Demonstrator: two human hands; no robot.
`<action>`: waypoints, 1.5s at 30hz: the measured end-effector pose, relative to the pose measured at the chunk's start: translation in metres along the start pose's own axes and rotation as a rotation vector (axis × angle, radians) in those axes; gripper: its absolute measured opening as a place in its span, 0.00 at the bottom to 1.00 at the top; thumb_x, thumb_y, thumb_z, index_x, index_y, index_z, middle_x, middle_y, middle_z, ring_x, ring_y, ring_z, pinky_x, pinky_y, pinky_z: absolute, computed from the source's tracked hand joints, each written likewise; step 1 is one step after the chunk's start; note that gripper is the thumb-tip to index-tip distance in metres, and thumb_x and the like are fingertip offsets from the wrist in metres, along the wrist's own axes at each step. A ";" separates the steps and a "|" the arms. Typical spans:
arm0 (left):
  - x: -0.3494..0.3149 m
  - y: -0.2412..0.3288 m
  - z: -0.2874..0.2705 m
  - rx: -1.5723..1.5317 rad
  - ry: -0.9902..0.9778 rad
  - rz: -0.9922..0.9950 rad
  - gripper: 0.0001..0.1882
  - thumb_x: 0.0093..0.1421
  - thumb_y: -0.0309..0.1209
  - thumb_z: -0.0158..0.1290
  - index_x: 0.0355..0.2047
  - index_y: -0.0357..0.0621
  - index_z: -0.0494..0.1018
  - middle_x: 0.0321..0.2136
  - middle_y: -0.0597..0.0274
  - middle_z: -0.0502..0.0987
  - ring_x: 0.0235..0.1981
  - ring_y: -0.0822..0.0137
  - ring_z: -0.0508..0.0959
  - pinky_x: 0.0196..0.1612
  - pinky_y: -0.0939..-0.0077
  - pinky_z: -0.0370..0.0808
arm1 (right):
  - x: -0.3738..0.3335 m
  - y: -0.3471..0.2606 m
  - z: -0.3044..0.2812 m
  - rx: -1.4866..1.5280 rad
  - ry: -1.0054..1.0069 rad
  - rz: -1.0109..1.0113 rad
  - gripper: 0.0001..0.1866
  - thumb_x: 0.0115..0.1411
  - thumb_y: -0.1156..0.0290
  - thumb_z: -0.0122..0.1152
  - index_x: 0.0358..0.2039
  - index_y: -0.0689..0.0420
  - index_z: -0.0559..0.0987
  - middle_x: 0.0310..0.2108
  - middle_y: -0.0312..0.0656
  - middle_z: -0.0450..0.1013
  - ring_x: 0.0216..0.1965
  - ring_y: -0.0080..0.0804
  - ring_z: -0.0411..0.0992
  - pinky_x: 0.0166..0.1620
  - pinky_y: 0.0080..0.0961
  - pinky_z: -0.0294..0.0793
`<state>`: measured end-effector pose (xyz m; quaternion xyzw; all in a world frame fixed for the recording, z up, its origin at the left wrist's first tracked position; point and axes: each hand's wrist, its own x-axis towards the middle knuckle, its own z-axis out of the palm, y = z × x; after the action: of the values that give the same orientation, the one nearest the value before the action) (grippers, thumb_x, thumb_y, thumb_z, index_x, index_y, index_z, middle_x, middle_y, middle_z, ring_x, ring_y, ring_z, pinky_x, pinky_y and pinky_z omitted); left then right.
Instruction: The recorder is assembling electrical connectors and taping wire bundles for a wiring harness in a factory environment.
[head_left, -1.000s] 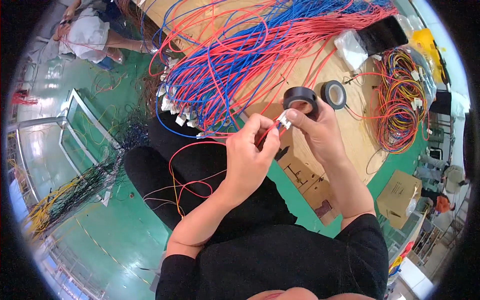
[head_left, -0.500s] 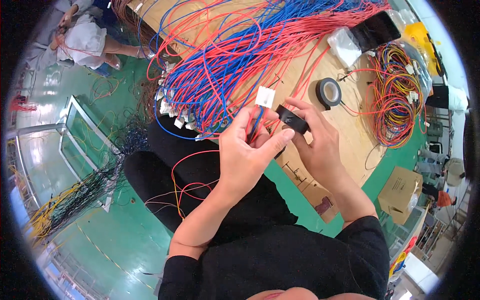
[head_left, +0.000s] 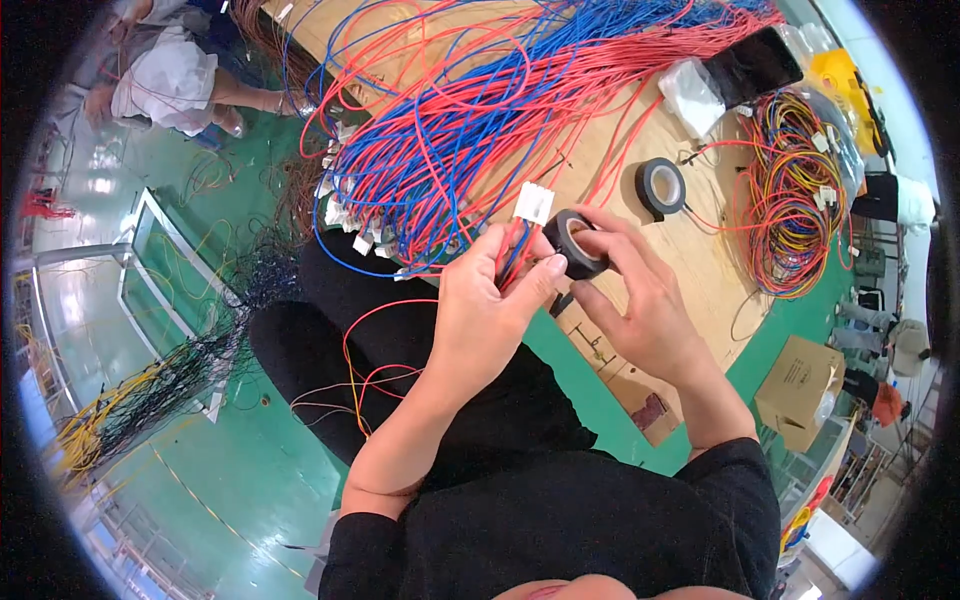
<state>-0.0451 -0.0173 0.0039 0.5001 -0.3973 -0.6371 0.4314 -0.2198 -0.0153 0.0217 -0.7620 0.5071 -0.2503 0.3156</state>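
Note:
Red and blue wires (head_left: 514,252) with a white connector (head_left: 535,203) at their end are pinched in my left hand (head_left: 485,305), the connector sticking up past the fingers. Beside it, my right hand (head_left: 640,300) grips a roll of black tape (head_left: 577,245), fingers over its rim and at its hole. The roll is right against the wires and my left thumb tip. Whether a strip of tape runs from the roll to the wires, I cannot tell. A second black tape roll (head_left: 661,188) lies on the wooden board (head_left: 715,250) to the right.
A large bundle of red and blue wires (head_left: 450,140) spreads over the board's far side. Coiled multicoloured wires (head_left: 795,200), a black phone-like slab (head_left: 752,66) and a clear plastic bag (head_left: 692,98) lie at right. A cardboard box (head_left: 800,390) stands beyond the board. Another person (head_left: 165,80) sits far left.
My right hand has turned the tape roll, so its hole now faces up more. The white connector has shifted slightly right and tilted; my left hand still holds the wires.

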 end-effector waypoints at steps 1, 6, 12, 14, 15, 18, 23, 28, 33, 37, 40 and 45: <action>0.000 0.000 -0.002 -0.004 -0.029 -0.009 0.07 0.57 0.27 0.57 0.31 0.41 0.70 0.21 0.77 0.66 0.22 0.86 0.60 0.26 0.90 0.58 | 0.000 0.002 -0.001 0.054 0.011 0.046 0.25 0.50 0.77 0.65 0.48 0.61 0.69 0.51 0.48 0.66 0.50 0.41 0.70 0.51 0.30 0.71; -0.011 0.002 -0.003 0.087 -0.155 0.115 0.08 0.59 0.28 0.55 0.33 0.39 0.68 0.22 0.71 0.69 0.23 0.82 0.64 0.26 0.85 0.64 | 0.008 -0.004 -0.009 0.204 0.062 0.124 0.28 0.49 0.76 0.65 0.52 0.58 0.68 0.44 0.42 0.66 0.43 0.32 0.70 0.49 0.27 0.71; -0.005 -0.011 -0.003 0.011 -0.133 0.089 0.09 0.61 0.29 0.54 0.36 0.37 0.69 0.23 0.73 0.67 0.25 0.83 0.64 0.28 0.86 0.64 | 0.010 0.020 -0.011 0.092 -0.054 0.149 0.24 0.52 0.72 0.63 0.50 0.57 0.70 0.41 0.36 0.67 0.39 0.23 0.68 0.40 0.20 0.70; -0.003 -0.014 -0.001 -0.053 -0.094 0.084 0.10 0.65 0.33 0.48 0.38 0.37 0.69 0.22 0.72 0.66 0.24 0.82 0.64 0.28 0.85 0.64 | 0.003 0.022 -0.014 0.183 -0.090 0.245 0.23 0.52 0.71 0.63 0.49 0.58 0.70 0.41 0.35 0.67 0.39 0.22 0.68 0.39 0.18 0.70; -0.002 -0.011 -0.011 -0.085 -0.187 -0.011 0.13 0.67 0.35 0.42 0.37 0.36 0.70 0.21 0.70 0.67 0.22 0.79 0.64 0.27 0.82 0.64 | -0.002 0.023 -0.015 0.275 -0.123 0.348 0.23 0.52 0.71 0.63 0.49 0.58 0.70 0.41 0.35 0.67 0.38 0.21 0.68 0.37 0.17 0.70; -0.004 -0.030 -0.009 0.010 -0.162 0.047 0.16 0.68 0.37 0.39 0.38 0.37 0.71 0.19 0.74 0.63 0.18 0.83 0.58 0.22 0.90 0.55 | -0.014 0.019 -0.019 0.397 -0.095 0.369 0.23 0.53 0.70 0.63 0.49 0.58 0.69 0.42 0.36 0.68 0.39 0.22 0.68 0.38 0.17 0.70; 0.001 -0.049 -0.001 0.168 0.017 0.002 0.05 0.62 0.27 0.51 0.34 0.37 0.71 0.18 0.68 0.72 0.17 0.82 0.69 0.20 0.87 0.64 | -0.023 0.016 -0.014 0.663 -0.264 0.506 0.23 0.54 0.67 0.62 0.50 0.58 0.68 0.44 0.39 0.68 0.41 0.23 0.68 0.45 0.22 0.68; -0.001 -0.051 0.007 0.308 0.201 0.079 0.04 0.58 0.23 0.54 0.31 0.37 0.70 0.19 0.60 0.72 0.18 0.72 0.74 0.23 0.79 0.70 | -0.016 0.016 -0.005 0.765 -0.252 0.453 0.30 0.52 0.65 0.66 0.52 0.58 0.63 0.46 0.41 0.68 0.48 0.28 0.67 0.51 0.26 0.65; -0.018 -0.037 0.000 0.187 -0.101 0.072 0.05 0.57 0.21 0.55 0.34 0.38 0.70 0.21 0.60 0.73 0.17 0.74 0.73 0.22 0.81 0.69 | -0.032 0.018 -0.006 0.725 -0.156 0.441 0.34 0.47 0.70 0.70 0.52 0.59 0.61 0.48 0.44 0.66 0.51 0.30 0.66 0.53 0.26 0.65; -0.009 -0.054 0.004 0.300 -0.090 0.094 0.07 0.56 0.19 0.55 0.35 0.38 0.70 0.23 0.56 0.76 0.19 0.66 0.76 0.24 0.75 0.72 | -0.051 0.022 0.004 0.635 0.071 0.333 0.36 0.46 0.72 0.71 0.52 0.60 0.61 0.49 0.48 0.65 0.52 0.35 0.66 0.54 0.30 0.66; -0.008 -0.061 0.006 0.453 -0.021 0.301 0.09 0.54 0.18 0.55 0.35 0.38 0.71 0.25 0.55 0.76 0.22 0.59 0.77 0.26 0.71 0.74 | -0.051 0.015 0.010 0.748 0.053 0.134 0.37 0.45 0.72 0.72 0.52 0.60 0.60 0.50 0.51 0.65 0.54 0.39 0.66 0.55 0.33 0.65; -0.008 -0.059 0.008 0.602 0.042 0.455 0.10 0.49 0.17 0.57 0.33 0.40 0.75 0.31 0.59 0.73 0.32 0.62 0.75 0.31 0.73 0.73 | -0.042 0.023 0.031 0.857 0.035 0.332 0.34 0.48 0.73 0.69 0.52 0.60 0.59 0.51 0.51 0.64 0.57 0.42 0.64 0.60 0.38 0.62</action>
<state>-0.0611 0.0095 -0.0479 0.5164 -0.6587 -0.3692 0.4040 -0.2277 0.0242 -0.0186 -0.4669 0.4785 -0.3960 0.6294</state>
